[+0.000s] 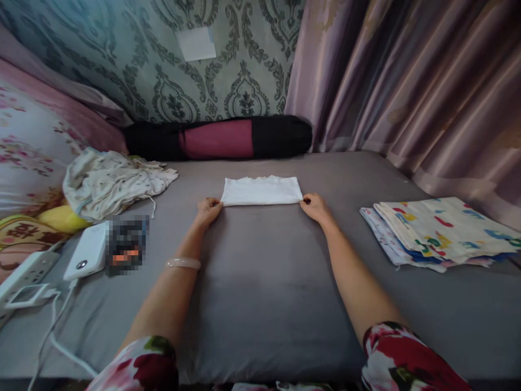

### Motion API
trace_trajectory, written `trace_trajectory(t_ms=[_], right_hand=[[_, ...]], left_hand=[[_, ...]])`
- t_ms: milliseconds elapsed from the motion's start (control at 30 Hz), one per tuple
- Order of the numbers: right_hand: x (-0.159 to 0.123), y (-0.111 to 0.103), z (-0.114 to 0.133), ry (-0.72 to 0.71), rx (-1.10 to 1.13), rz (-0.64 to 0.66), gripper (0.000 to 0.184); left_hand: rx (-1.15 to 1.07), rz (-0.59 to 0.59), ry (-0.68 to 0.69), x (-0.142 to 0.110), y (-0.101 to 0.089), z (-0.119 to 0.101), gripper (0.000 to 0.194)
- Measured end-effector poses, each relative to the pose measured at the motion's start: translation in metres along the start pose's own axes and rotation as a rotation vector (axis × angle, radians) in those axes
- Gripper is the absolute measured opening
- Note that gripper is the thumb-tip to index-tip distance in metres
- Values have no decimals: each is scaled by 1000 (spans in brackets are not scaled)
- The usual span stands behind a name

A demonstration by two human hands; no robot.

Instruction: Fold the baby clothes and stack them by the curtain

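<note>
A white cloth [261, 191], folded into a wide flat strip, lies on the grey sheet [260, 260] in front of me. My left hand [210, 209] pinches its near left corner between thumb and fingers. At the near right corner, my right hand [314, 206] grips the cloth the same way. The near edge runs straight between both hands, while the far edge looks uneven. Both arms reach forward, and a pale bangle [183, 263] circles the left forearm.
To the right sits a stack of folded patterned cloths [443, 228]. A crumpled printed cloth [114, 179] lies at left, near a white power bank [87, 250], a power strip [30, 277] and cables. A black and maroon roll [217, 138] lies along the wall, beside curtains [391, 76].
</note>
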State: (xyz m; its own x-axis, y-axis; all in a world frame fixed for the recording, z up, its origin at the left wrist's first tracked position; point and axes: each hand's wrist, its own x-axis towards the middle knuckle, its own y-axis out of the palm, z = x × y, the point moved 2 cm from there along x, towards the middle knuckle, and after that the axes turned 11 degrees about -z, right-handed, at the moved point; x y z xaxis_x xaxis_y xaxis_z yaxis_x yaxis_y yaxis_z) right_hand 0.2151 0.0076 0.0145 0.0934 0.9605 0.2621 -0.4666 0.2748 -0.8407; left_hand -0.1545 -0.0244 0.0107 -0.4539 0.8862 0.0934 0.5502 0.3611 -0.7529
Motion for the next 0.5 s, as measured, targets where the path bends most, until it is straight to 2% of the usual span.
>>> trace_trajectory(t_ms=[133, 267, 367, 500], right_hand=[[-2, -7, 8, 85, 14, 20, 27], [-6, -9, 17, 146, -43, -24, 45], [-7, -6, 20, 130, -100, -90, 42], [-8, -2, 19, 134, -120, -122, 34]], left_hand=[[46, -35, -19, 3, 2, -3, 36], [182, -90, 27, 5, 7, -10, 50], [275, -121, 65, 4, 11, -12, 50], [295, -149, 66, 2, 13, -12, 50]])
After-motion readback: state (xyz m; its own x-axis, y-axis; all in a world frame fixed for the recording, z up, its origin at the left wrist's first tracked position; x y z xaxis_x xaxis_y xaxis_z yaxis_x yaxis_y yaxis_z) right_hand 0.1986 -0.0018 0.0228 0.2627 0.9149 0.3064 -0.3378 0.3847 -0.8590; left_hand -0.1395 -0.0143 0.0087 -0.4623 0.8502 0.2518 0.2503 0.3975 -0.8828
